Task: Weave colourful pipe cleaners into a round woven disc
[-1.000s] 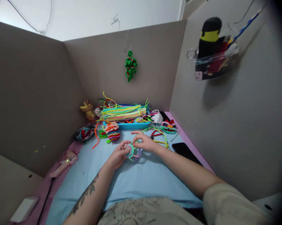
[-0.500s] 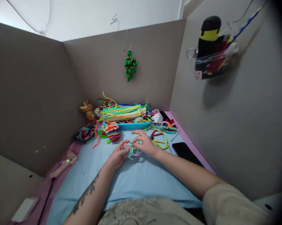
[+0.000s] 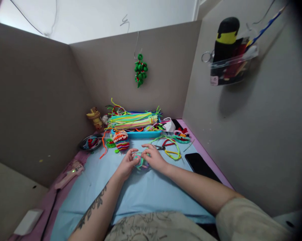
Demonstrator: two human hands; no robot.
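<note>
Coil (image 3: 141,163) of coloured pipe cleaners sits on the blue mat (image 3: 146,194), pinched between both hands: left hand (image 3: 127,164) and right hand (image 3: 154,157) have fingers closed on its sides, seemingly mid-bend; turning it needs a steady grip. Beyond the fingers lie a tray (image 3: 137,134), loose loops (image 3: 172,149) and finished pieces (image 3: 120,140); a phone (image 3: 200,162) lies right.

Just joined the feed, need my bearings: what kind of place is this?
Probably a partitioned craft desk: grey divider panels, a tray of pipe cleaners, and both hands holding a pipe-cleaner piece.
</note>
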